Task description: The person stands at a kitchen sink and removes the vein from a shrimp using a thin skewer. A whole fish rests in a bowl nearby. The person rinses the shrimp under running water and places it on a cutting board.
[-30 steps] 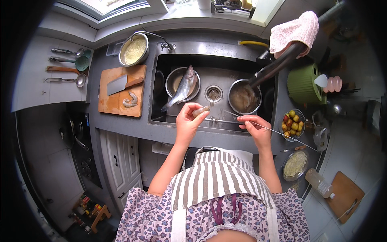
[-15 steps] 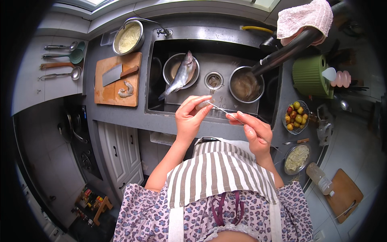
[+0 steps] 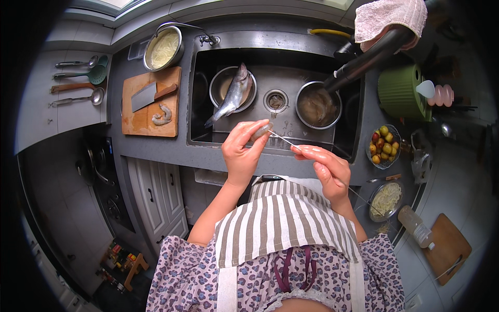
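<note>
Over the sink's front edge, my left hand (image 3: 242, 155) pinches a greyish shrimp (image 3: 261, 132) between thumb and fingers. My right hand (image 3: 328, 170) grips a thin metal skewer (image 3: 284, 140), whose tip meets the shrimp; the skewer's rear length sticks out past my wrist. Whether the tip has gone into the flesh is too small to tell. Beyond my hands, a steel bowl (image 3: 339, 115) in the sink holds more shrimp in murky water. Several pale shrimp (image 3: 162, 115) lie on the wooden cutting board (image 3: 136, 124) at the left, beside a cleaver (image 3: 144, 98).
A whole fish (image 3: 235, 93) rests across another steel bowl (image 3: 213, 87) in the sink (image 3: 291, 73). A black pipe (image 3: 358, 67) with a pink towel (image 3: 390, 21) slants over the right side. Fruit bowl (image 3: 383, 146), shredded-food plate (image 3: 385, 200) and green container (image 3: 399, 92) stand right.
Both hands stay nearly in place, with the shrimp and skewer tip still together. The view has shifted very slightly.
</note>
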The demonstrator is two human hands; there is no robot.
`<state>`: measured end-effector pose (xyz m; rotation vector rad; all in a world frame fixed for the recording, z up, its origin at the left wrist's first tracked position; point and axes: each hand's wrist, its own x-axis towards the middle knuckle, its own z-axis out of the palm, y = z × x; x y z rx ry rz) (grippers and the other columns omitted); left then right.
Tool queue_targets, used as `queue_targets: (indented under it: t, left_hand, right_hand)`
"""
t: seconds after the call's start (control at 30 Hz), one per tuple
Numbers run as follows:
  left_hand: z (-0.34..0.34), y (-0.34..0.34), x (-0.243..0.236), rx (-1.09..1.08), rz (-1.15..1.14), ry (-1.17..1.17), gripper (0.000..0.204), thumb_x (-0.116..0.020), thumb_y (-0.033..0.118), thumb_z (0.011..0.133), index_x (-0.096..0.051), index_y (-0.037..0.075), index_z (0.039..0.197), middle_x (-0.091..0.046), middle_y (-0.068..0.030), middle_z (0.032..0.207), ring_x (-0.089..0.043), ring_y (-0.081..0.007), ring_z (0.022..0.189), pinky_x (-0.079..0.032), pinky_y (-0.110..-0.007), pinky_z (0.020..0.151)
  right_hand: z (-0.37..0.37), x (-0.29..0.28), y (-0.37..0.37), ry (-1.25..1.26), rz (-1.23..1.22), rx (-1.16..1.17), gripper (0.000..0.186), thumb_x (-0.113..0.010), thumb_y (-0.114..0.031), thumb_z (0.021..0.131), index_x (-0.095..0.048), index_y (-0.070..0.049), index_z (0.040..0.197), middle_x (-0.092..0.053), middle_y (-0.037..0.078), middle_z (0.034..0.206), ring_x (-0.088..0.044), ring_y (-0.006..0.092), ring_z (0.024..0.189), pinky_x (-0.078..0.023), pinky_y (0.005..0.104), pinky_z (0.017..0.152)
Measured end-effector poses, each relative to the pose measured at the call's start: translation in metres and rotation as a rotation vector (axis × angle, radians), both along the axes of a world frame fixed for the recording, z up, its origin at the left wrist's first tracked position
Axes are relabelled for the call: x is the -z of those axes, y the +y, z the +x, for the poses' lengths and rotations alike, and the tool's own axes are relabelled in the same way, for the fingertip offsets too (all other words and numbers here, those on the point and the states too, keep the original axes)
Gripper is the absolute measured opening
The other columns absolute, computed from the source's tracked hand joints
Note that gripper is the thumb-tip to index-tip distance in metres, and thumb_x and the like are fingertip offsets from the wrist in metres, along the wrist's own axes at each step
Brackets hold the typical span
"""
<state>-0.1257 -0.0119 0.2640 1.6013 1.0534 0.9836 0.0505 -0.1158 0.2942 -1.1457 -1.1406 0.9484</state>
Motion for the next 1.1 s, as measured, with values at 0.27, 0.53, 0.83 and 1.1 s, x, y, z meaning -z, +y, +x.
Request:
queue_targets:
  t: [0.27, 0.53, 0.83, 1.1]
  left_hand:
    - [0.000, 0.000, -0.008, -0.016, 0.018, 0.062, 0.027, -0.068, -0.010, 0.079, -0.069, -0.001, 0.104, -0.065, -0.0079, 0.095, -0.063, -0.0125, 0.086, -0.052, -0.022, 0.072]
    - [0.000, -0.001, -0.006, -0.030, 0.104, 0.114, 0.028, -0.070, -0.008, 0.078, -0.070, 0.000, 0.104, -0.066, -0.0072, 0.093, -0.064, -0.0114, 0.079, -0.052, -0.022, 0.068]
    - [0.010, -0.002, -0.010, -0.121, 0.053, 0.122, 0.021, -0.074, -0.001, 0.079, -0.072, 0.000, 0.099, -0.066, -0.0031, 0.084, -0.057, -0.0050, 0.069, -0.042, -0.018, 0.056]
    - [0.021, -0.002, -0.021, -0.169, -0.119, 0.055, 0.017, -0.077, 0.003, 0.076, -0.072, -0.001, 0.092, -0.066, -0.0048, 0.080, -0.059, -0.0084, 0.065, -0.046, -0.022, 0.054]
  right_hand:
    - [-0.001, 0.000, -0.001, -0.011, -0.012, -0.003, 0.031, -0.045, 0.006, 0.085, -0.063, 0.007, 0.110, -0.066, 0.021, 0.111, -0.067, 0.0275, 0.099, -0.053, 0.0346, 0.087]
    - [-0.003, 0.000, -0.001, -0.043, -0.049, -0.010, 0.030, -0.044, 0.003, 0.088, -0.063, 0.008, 0.110, -0.065, 0.023, 0.111, -0.066, 0.0309, 0.102, -0.054, 0.0379, 0.087]
    - [-0.014, 0.005, 0.002, 0.009, -0.001, 0.026, 0.030, -0.045, 0.003, 0.090, -0.061, 0.007, 0.116, -0.064, 0.022, 0.117, -0.065, 0.0292, 0.104, -0.052, 0.0360, 0.090]
    - [-0.024, 0.015, 0.005, 0.113, 0.056, 0.034, 0.033, -0.042, 0.001, 0.094, -0.055, 0.006, 0.124, -0.058, 0.024, 0.125, -0.060, 0.0346, 0.114, -0.050, 0.0410, 0.095]
